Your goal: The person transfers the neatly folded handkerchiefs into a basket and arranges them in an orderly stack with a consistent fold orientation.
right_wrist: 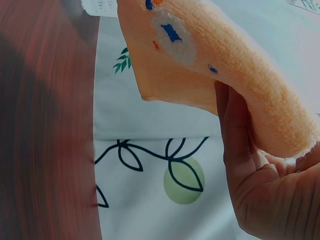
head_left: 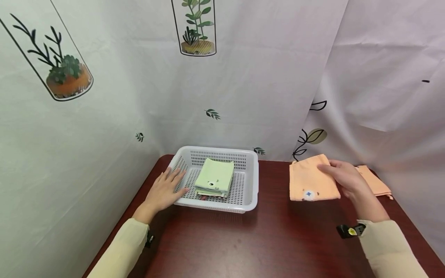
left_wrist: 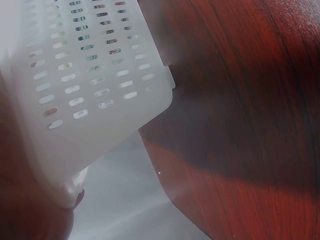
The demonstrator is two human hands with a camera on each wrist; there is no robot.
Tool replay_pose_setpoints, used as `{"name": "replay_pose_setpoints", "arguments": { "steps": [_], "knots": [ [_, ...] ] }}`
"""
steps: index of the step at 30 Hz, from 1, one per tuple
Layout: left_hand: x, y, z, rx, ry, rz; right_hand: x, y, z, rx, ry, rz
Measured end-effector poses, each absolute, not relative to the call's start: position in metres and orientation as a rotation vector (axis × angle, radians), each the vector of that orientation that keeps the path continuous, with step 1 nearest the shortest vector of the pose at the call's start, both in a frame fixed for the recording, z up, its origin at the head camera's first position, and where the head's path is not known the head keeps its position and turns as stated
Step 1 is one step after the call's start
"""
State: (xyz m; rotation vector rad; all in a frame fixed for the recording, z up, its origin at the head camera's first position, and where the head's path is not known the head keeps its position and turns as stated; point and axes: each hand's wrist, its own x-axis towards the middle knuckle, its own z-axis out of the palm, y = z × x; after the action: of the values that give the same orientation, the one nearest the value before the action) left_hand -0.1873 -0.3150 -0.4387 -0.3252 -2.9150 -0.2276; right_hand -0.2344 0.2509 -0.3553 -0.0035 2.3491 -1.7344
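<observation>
My right hand (head_left: 342,175) grips a folded orange towel (head_left: 313,179) with a small bear face, lifted just above the dark wooden table (head_left: 278,239) at the right. In the right wrist view the orange towel (right_wrist: 200,55) drapes over my fingers (right_wrist: 235,135). A white perforated basket (head_left: 248,177) stands at the back centre and holds a stack of folded green towels (head_left: 213,177). My left hand (head_left: 167,189) rests with straight fingers against the basket's left wall. The left wrist view shows the basket (left_wrist: 95,85) wall close up.
A second orange towel (head_left: 375,181) lies at the table's far right, behind my right hand. White curtains printed with plants (head_left: 198,29) close in the table on the left, back and right. The table's front stretch shows bare wood.
</observation>
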Motion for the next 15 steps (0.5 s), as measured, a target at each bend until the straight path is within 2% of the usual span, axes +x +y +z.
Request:
{"name": "replay_pose_setpoints", "arguments": {
  "steps": [15],
  "knots": [
    [-0.187, -0.315, -0.439, -0.322, -2.914, -0.241, -0.242, 0.227, -0.35, -0.019, 2.324, -1.782]
  ]
}}
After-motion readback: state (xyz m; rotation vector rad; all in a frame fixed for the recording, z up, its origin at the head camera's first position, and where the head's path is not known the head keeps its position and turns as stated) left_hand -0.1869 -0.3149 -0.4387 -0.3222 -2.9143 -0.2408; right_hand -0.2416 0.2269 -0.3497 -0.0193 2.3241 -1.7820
